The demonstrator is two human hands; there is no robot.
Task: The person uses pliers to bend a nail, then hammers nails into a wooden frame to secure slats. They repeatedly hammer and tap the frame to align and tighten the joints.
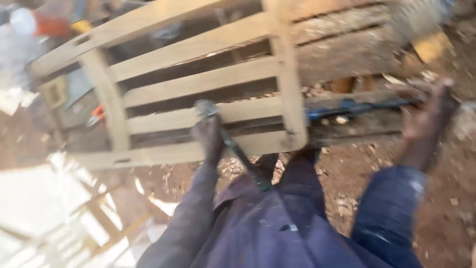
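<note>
Gripping a long dark metal tool [238, 149] near its head, the left hand [207, 136] is closed around the shaft and presses it against a lower slat of the slatted wooden frame [198, 82], which stands tilted in front of the person on the dirt ground [446, 213]. The right hand [426, 119] sits well apart, out to the side of the frame's upright post, and looks curled around the end of a blue bar clamp [347, 106] that runs level toward that post; motion blur makes the exact grip hard to read. The tool's lower end slants back toward the person's body, between the dark blue sleeves. Wood chips and shavings lie scattered under the frame, and a pair of orange-handled pliers [96, 115] lies beyond it on the left.

Judging from this, the step in hand seems to be working a joint of the frame while the clamp holds it. The next move would call for a steady right hand on the clamp and controlled pressure from the left, so the tool's head does not slip off the slat.
</note>
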